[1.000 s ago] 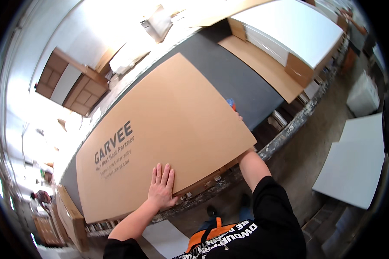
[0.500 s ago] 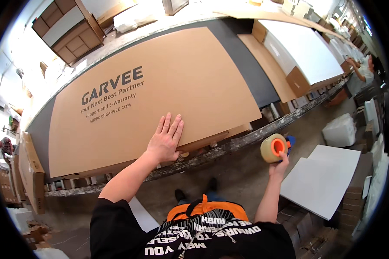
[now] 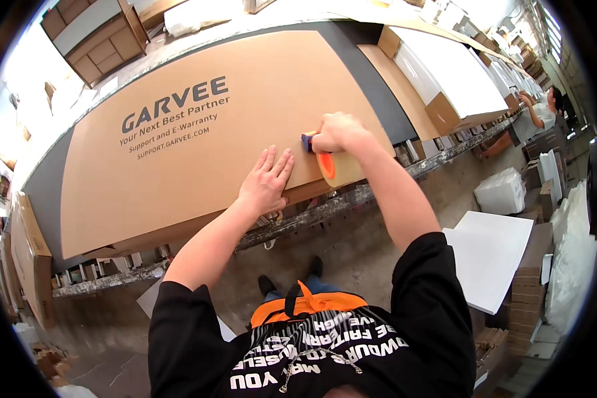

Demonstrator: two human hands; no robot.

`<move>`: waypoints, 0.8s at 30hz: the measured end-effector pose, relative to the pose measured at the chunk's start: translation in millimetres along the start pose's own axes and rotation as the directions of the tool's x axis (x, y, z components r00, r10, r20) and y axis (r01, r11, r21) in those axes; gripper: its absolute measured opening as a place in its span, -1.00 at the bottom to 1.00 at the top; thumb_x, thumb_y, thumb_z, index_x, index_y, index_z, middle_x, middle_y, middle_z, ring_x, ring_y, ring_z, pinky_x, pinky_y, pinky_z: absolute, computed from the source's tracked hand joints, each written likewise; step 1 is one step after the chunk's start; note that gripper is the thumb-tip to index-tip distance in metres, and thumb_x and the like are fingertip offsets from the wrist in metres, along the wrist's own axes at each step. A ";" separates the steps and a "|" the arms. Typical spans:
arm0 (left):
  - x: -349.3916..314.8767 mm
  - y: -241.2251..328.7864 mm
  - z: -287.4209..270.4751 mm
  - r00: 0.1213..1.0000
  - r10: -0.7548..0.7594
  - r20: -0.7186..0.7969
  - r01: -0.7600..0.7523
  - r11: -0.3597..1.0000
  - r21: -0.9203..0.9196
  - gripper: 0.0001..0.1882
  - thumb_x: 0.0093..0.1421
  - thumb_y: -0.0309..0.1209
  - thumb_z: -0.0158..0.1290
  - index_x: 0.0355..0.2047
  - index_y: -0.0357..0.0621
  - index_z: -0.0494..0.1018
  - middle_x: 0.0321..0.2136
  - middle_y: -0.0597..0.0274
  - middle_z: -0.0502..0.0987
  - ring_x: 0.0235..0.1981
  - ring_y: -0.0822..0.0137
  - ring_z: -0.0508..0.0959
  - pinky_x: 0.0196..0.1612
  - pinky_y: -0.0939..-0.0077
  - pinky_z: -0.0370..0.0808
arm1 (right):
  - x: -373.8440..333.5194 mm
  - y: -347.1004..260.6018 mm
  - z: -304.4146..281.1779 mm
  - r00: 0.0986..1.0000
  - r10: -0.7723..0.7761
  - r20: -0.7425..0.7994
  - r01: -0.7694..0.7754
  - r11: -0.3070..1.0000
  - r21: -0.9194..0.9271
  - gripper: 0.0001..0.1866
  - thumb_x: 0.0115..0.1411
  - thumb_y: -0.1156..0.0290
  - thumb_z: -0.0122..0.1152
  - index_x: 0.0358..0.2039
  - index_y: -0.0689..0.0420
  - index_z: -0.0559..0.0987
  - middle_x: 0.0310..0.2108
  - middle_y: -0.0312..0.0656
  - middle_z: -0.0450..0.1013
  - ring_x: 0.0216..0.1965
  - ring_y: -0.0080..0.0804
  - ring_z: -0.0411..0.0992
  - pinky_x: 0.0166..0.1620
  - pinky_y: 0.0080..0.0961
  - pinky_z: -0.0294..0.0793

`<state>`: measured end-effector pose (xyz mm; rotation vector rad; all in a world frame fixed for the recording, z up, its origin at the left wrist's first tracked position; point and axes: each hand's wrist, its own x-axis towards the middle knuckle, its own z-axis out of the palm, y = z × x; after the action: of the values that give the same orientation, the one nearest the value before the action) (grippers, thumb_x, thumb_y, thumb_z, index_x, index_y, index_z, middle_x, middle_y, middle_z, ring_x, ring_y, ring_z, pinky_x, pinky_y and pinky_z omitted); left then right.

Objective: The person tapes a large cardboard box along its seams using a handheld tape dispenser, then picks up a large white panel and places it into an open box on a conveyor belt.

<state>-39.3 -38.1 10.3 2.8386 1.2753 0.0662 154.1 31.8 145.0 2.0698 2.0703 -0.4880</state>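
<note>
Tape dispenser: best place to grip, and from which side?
Likely by its upper part, palm from above, as the right hand does. The tape roll hangs on the near side and the blue end points left, leaving both free; the hand hides the grip itself.

The long tabletop (image 3: 379, 99) is dark grey and bends across the view from lower left to upper right. A scuffed, mottled rail (image 3: 438, 160) edges its near side, and short metal rollers (image 3: 412, 152) show just inside. A large flat brown carton (image 3: 199, 174) lies on it with its printed face up, its near side running alongside the rail. To the right, past a strip of bare grey, sits an open carton (image 3: 401, 93), one long flap spread flat on the surface. At the left a narrower carton (image 3: 33, 255) stands tilted; near the fisheye rim, its footing, on the tabletop or just beside it, cannot be made out.
</note>
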 end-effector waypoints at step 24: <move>-122.8 -53.2 -24.5 0.919 -0.380 0.103 0.357 0.915 0.187 0.15 -0.14 -0.08 0.34 0.36 -0.21 -0.04 0.36 -0.16 -0.03 0.32 -0.41 0.00 0.33 -0.26 -0.04 | -133.8 52.5 205.1 0.970 0.028 0.240 -0.049 0.995 0.082 -0.54 -0.21 0.11 0.24 -0.23 -0.02 0.64 -0.25 0.06 0.53 -0.15 0.04 0.51 -0.03 -0.15 0.50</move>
<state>-161.7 -94.4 29.1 2.6095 1.8336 -0.2515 186.9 -166.0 -5.0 1.9808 1.8978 -0.7922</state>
